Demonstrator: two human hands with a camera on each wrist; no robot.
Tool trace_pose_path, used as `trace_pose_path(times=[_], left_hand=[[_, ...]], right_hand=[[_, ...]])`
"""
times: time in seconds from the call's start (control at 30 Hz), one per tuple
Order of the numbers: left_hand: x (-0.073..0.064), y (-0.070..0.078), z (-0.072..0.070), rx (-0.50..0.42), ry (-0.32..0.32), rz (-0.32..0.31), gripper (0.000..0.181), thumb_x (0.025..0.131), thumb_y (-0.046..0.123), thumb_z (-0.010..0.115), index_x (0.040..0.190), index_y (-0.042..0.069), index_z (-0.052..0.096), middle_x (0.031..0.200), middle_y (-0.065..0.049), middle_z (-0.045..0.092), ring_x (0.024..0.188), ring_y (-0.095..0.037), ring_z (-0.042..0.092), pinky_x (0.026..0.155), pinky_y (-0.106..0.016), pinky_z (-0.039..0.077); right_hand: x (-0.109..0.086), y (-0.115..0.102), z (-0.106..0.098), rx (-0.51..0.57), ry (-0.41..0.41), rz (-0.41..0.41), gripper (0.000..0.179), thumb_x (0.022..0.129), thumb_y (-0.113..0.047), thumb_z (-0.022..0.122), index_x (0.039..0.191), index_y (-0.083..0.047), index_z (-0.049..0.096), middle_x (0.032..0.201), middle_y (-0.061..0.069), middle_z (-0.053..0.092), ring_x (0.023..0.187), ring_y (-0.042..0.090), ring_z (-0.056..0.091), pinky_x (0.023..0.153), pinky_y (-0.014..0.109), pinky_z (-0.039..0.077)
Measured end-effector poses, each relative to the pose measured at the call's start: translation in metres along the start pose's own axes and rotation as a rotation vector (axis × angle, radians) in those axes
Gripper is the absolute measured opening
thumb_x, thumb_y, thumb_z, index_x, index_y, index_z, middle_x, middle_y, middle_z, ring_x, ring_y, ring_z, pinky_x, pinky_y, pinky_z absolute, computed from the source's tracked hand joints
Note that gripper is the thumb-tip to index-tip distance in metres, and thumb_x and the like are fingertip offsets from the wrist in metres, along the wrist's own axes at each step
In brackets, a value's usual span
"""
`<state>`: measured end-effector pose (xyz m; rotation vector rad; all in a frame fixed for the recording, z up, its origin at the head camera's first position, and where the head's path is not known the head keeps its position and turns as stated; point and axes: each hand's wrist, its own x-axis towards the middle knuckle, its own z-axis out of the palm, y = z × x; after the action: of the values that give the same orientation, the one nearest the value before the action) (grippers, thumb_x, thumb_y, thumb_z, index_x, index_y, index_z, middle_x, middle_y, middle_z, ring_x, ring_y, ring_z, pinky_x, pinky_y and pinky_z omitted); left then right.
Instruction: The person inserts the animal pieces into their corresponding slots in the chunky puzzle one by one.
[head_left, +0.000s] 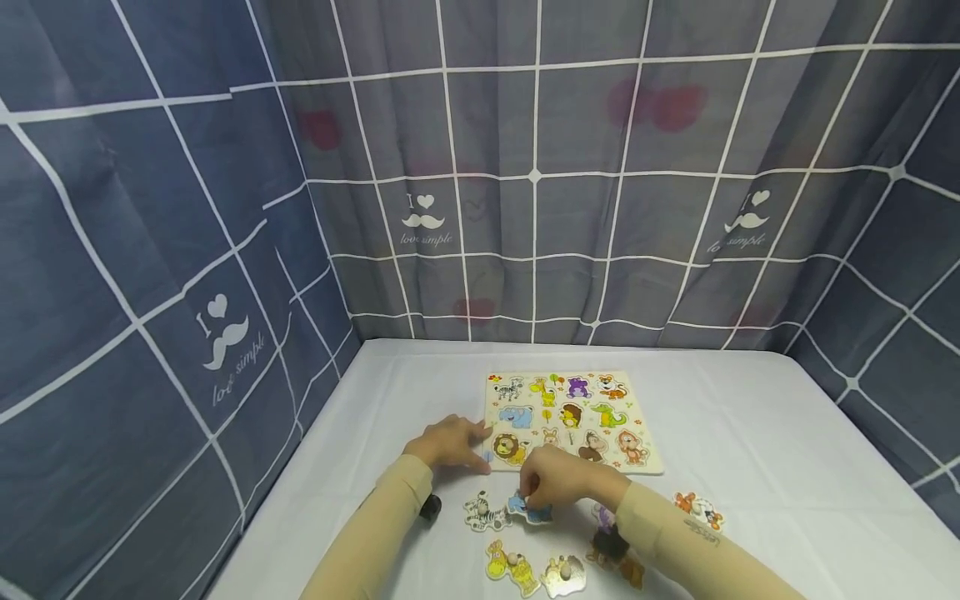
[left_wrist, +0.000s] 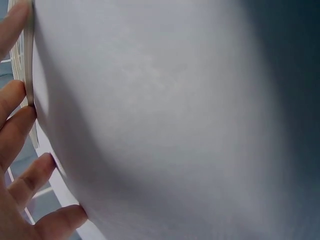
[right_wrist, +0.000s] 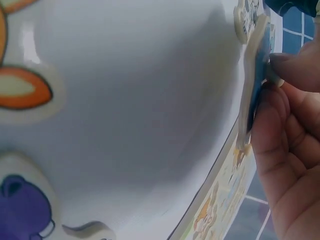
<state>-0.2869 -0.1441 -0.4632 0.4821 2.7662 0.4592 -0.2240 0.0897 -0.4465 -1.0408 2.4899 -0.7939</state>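
Observation:
A wooden animal puzzle board (head_left: 551, 414) lies on the white table, printed with a zebra, giraffe, elephant, lion and other animals. My left hand (head_left: 448, 442) rests at the board's left edge with fingers spread, and its fingertips (left_wrist: 24, 117) touch the edge and the tabletop. In front of the board, my right hand (head_left: 558, 477) pinches the small knob on a blue elephant puzzle piece (head_left: 538, 514). The right wrist view shows this piece (right_wrist: 256, 75) tilted on edge between thumb and fingers. Just left of it lies a zebra piece (head_left: 483, 512).
Nearer the front are a giraffe piece (head_left: 514, 568) and a pale piece with a knob (head_left: 564, 577). A purple piece (head_left: 603, 517) and a brown piece (head_left: 618, 567) lie partly under my right forearm. An orange-and-white piece (head_left: 699, 510) sits further right. Gridded curtains (head_left: 495, 217) surround the table.

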Motion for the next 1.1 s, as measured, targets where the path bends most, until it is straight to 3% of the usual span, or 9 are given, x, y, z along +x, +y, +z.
trace_pose_path(times=[0.63,1.1], left_hand=[[-0.003,-0.001,0.002,-0.025,0.009,-0.015,0.075,0.069,0.053,0.085,0.137,0.032,0.061,0.153,0.011,0.050,0.140,-0.024,0.046,0.111,-0.056,0.041],[-0.006,0.000,0.002,-0.026,0.018,-0.028,0.075,0.069,0.053,0.085,0.137,0.034,0.061,0.152,0.009,0.051,0.137,-0.024,0.048,0.109,-0.057,0.042]], right_hand=[[0.005,0.024,-0.006,0.045,0.038,0.031,0.009,0.079,-0.004,0.076,0.078,-0.012,0.075,0.071,-0.012,0.066,0.060,0.000,0.055,0.057,0.018,0.051],[0.011,0.031,-0.012,0.056,0.059,0.060,0.009,0.080,-0.001,0.074,0.080,-0.011,0.074,0.073,-0.006,0.068,0.061,0.004,0.058,0.057,0.020,0.052]])
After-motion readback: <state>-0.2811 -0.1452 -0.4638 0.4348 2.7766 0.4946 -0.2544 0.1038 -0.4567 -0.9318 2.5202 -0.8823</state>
